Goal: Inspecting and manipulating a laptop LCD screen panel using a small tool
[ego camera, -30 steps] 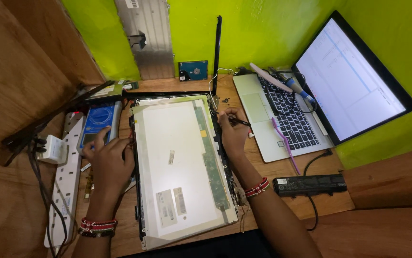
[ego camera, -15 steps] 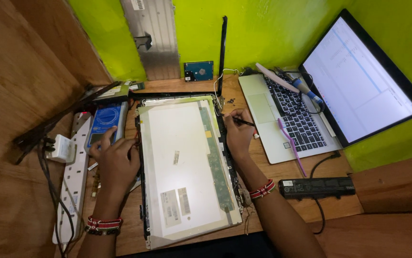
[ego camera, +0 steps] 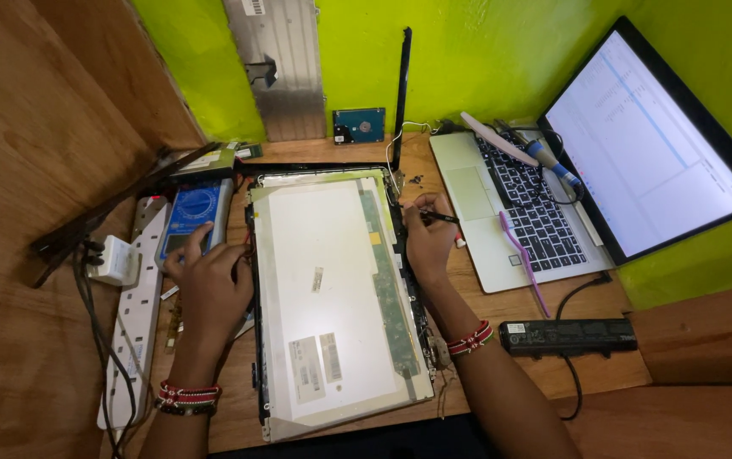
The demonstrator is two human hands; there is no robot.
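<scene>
head view, hands [ego camera: 213, 285] flanking panel [ego camera: 332, 297] edges

A bare laptop screen panel [ego camera: 332, 297] lies back side up, its rear a pale, matt metal sheet with paper stickers and a strip of green circuit board. The counter [ego camera: 553, 357] beneath is smooth, varnished wood, like the side walls. The right hand [ego camera: 428, 242] holds a thin black tool [ego camera: 440, 218] with a dull finish. The left hand [ego camera: 209, 285] rests by a blue plastic multimeter [ego camera: 197, 212]. A white glossy plastic power strip [ego camera: 132, 331] lies alongside. The open laptop [ego camera: 502, 221] has a brushed silver deck and matt black keys.
</scene>
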